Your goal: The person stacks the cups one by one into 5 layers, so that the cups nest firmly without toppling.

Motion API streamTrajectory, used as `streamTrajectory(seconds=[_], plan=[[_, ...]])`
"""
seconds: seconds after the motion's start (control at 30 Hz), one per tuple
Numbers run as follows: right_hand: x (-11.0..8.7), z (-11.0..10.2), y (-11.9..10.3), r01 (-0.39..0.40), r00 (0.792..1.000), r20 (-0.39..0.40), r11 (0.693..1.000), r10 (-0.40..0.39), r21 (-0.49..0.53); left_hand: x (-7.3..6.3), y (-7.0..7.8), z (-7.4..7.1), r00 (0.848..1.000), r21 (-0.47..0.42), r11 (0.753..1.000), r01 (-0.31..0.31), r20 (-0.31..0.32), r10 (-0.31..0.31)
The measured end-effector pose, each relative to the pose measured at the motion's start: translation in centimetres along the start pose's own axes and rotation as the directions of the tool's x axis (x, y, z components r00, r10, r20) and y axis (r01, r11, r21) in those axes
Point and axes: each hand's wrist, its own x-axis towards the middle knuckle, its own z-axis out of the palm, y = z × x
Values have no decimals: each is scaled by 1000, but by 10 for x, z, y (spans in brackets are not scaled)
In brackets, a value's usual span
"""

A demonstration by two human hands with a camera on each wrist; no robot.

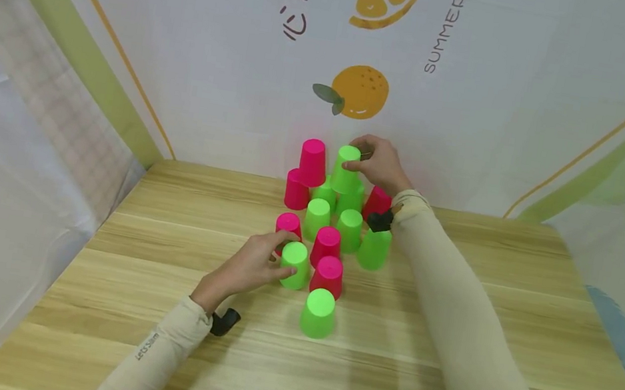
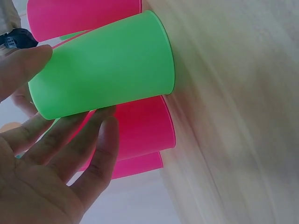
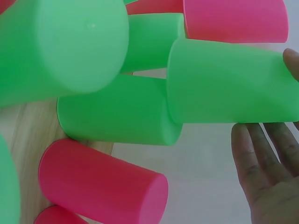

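My left hand (image 1: 253,260) grips an upside-down green cup (image 1: 294,266) in the front left part of the group. Its thumb and fingers (image 2: 100,161) lie on opposite sides of that cup in the left wrist view, with pink cups (image 2: 145,126) behind. At the back, my right hand (image 1: 380,163) holds another upside-down green cup (image 1: 345,171) between thumb and fingers. That cup's rim sits at the top of a green cup (image 3: 117,109) in the back row. Beside it, a pink cup (image 1: 312,163) stands raised on the back-row cups.
Several pink and green cups stand upside down in staggered rows on the wooden table (image 1: 161,233). Nearest to me is a single green cup (image 1: 318,314). To the right stand a green cup (image 1: 373,250) and a pink cup (image 1: 377,201). A printed white curtain (image 1: 231,88) hangs right behind.
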Motion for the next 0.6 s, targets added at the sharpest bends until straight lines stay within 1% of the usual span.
streamTrajectory(seconds=[0.2,0.33,0.6], plan=[[0,0,0,5,1000,8,1000,-5,-1,-1,2,1,1000,1,1000,1,2,-1],[-2,-3,1,4,1000,16,1000,-4,-10,-1,3,-1,1000,9,1000,-2,-9,2],[-7,-15,-1,8,1000,15,1000,-8,-5,0,8,-11,1000,45,999,-17,-11,17]])
